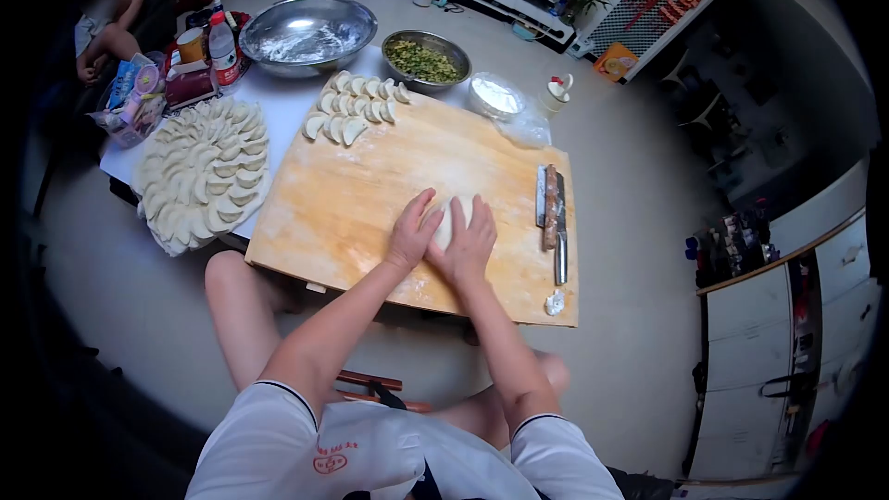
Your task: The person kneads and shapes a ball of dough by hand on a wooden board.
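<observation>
A pale lump of dough [451, 222] rests on the floured wooden board [370, 185], held between my two hands. My left hand [413, 231] presses on its left side, fingers pointing forward. From the right, my right hand [468, 245] curves round the dough with its fingers over the top. Both hands hide part of the lump. Several folded dumplings [354, 131] lie in rows at the board's far left corner. Along the right edge are a rolling pin [551, 208] and a knife [561, 259], side by side. A small whitish piece [555, 302] sits below the knife.
Left of the board, many dumplings cover a tray [176, 245]. Behind stand a large metal basin [308, 65], a bowl of green filling [426, 60], a bowl of white powder [497, 94] and a red-capped bottle [223, 56]. Another person [116, 28] sits at the far left.
</observation>
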`<state>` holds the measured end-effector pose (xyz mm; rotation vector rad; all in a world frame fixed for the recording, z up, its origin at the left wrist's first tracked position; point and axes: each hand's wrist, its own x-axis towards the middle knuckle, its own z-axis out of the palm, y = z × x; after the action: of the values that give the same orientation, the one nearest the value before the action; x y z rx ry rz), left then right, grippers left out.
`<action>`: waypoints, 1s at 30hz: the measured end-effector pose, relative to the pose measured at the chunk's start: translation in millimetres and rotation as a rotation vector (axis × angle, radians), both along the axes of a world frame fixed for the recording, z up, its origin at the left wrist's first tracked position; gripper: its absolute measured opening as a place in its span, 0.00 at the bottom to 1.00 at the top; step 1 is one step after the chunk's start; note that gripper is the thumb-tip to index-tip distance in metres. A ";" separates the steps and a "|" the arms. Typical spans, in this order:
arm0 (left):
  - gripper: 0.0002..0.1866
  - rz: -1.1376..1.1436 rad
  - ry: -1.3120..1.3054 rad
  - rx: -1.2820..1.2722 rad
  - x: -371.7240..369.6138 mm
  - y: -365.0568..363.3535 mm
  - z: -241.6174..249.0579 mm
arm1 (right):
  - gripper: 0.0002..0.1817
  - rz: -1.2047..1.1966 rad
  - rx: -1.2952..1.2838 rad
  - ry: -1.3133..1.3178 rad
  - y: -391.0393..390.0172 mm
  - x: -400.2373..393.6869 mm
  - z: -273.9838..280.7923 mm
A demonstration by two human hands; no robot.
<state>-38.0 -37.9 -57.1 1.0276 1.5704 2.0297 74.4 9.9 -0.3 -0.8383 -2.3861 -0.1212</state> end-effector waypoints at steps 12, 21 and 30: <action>0.30 0.021 -0.014 -0.017 0.3 -3.9 14.8 | 0.42 -0.264 -0.407 -0.041 35.5 -7.6 14.9; 0.30 -0.007 -0.064 0.004 -0.5 -4.2 12.8 | 0.42 -0.205 -0.504 -0.349 -50.7 62.5 73.3; 0.30 -0.021 -0.013 -0.030 0.6 -9.3 14.2 | 0.37 -0.052 -0.359 -0.083 50.3 3.6 13.1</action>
<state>-37.4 -47.2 -42.8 1.0130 1.5727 1.9888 78.0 60.2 12.8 -1.0766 -2.5035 0.2649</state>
